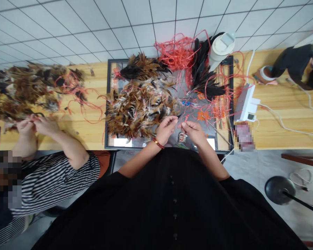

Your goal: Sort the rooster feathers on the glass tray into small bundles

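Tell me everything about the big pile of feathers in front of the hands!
The feather pile is a fluffy heap of brown, tan, black and white feathers, lying loose and tangled. It sits on the black-framed tray on the wooden table, filling the tray's left half. Red strings lie beyond it. The left hand rests at its near edge, fingers curled, close to the right hand.
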`<move>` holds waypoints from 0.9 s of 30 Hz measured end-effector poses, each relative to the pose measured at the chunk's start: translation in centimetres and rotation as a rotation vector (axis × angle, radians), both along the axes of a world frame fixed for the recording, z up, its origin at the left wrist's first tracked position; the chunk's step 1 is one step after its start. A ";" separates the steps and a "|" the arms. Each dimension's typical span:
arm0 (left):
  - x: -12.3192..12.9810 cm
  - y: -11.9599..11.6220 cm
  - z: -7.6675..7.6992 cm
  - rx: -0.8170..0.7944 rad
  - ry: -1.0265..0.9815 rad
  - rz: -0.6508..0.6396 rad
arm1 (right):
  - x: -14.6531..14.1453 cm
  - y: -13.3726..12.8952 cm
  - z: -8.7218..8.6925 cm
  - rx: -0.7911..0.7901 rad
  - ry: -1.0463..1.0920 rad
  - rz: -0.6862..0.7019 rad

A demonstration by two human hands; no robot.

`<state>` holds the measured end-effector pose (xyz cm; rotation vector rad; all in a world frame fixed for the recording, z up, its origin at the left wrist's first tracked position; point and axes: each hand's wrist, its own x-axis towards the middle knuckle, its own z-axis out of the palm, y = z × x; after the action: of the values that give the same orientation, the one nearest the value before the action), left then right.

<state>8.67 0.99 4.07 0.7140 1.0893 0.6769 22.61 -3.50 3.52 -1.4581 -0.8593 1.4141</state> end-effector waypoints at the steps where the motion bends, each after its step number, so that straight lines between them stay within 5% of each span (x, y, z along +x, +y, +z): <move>1: 0.0 0.2 0.3 -0.006 -0.028 -0.011 | -0.1 -0.1 -0.1 0.004 -0.014 0.049; 11: -0.3 0.6 0.8 0.002 -0.118 -0.069 | 0.3 -0.6 0.0 -0.027 0.106 0.305; 19: -0.1 0.3 0.5 -0.045 0.007 0.048 | -0.4 -0.9 1.1 0.207 -0.526 -0.141; 27: 0.0 0.1 -0.1 0.072 0.125 0.050 | -0.8 -0.6 1.2 0.221 -0.516 -0.072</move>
<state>8.64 1.04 4.01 0.8014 1.2053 0.7252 21.83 -4.08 4.74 -1.6859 -1.2241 0.8618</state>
